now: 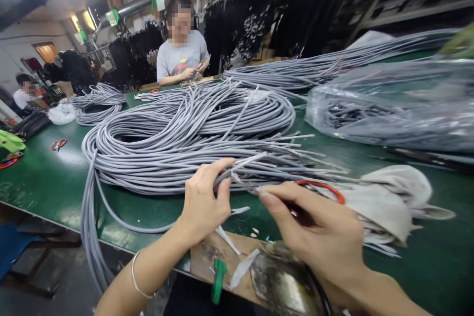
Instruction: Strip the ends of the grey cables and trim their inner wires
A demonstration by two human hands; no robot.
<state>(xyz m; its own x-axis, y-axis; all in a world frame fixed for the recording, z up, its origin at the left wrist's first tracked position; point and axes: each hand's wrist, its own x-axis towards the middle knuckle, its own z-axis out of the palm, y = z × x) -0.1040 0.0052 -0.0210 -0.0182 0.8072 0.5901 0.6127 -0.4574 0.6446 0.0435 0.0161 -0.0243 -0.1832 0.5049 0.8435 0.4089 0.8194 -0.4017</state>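
Observation:
My left hand (204, 202) is closed, with thumb and forefinger pinching the end of a grey cable (222, 177). Pale, frayed strands stick out of that end towards the right. My right hand (326, 232) is wrapped round a pair of scissors (336, 192); one red handle loop shows above the fingers. The narrow blades point left and meet the strands close to my left fingertips. Right behind both hands lies a big coiled bundle of grey cables (148, 163), many of their pale ends spread to the right.
A green table (48, 177) carries more grey cables (333, 61), a clear plastic bag (400, 113) and pale cloth (392, 197). Red-handled scissors (59, 144) lie left. A wooden board (203, 254) with a green clip (219, 281) sits at the near edge. A co-worker (181, 54) works opposite.

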